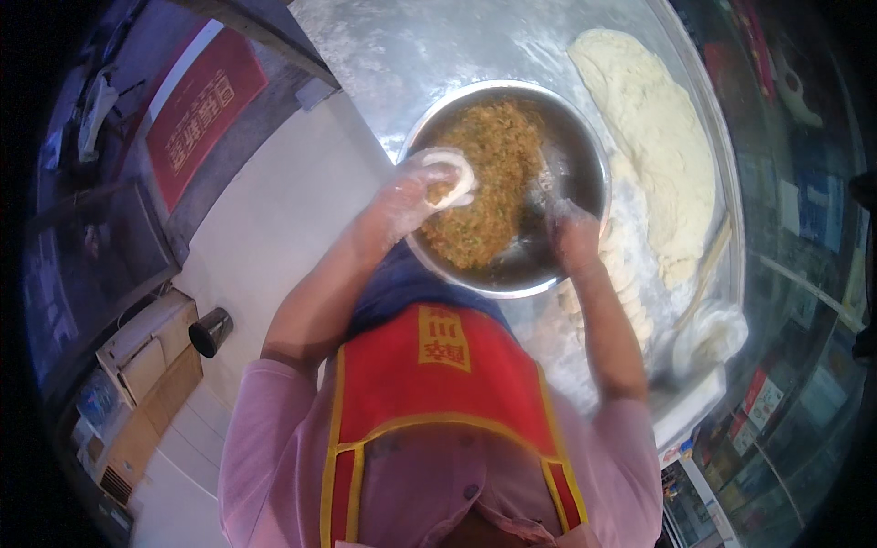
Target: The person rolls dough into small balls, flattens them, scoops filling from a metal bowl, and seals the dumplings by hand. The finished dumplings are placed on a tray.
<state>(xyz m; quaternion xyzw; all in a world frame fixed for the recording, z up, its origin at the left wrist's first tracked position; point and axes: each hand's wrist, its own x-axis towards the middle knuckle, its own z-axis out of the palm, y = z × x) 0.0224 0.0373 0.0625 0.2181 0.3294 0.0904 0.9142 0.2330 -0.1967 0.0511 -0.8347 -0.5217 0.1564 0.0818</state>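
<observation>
A wide steel bowl (pixel 606 179) sits on the floured worktop before me, holding a mound of orange-brown minced filling (pixel 490 185) flecked with green. Over the bowl's left side, my left hand (pixel 410 195) cups a white dough wrapper (pixel 463 179) with some filling inside it. My right hand (pixel 574 233) reaches over the right rim, its fingers closed around a thin, blurred filling tool (pixel 545 179). The tool's tip lies at the right edge of the filling; its exact shape is hard to make out.
A long slab of dough (pixel 658 137) lies right of the bowl. Several small dough pieces (pixel 634 312) rest near my right forearm. A wooden rolling pin (pixel 706 270) and a white flour container (pixel 709 335) are at the right edge. Left below stands a dark bin (pixel 211 332).
</observation>
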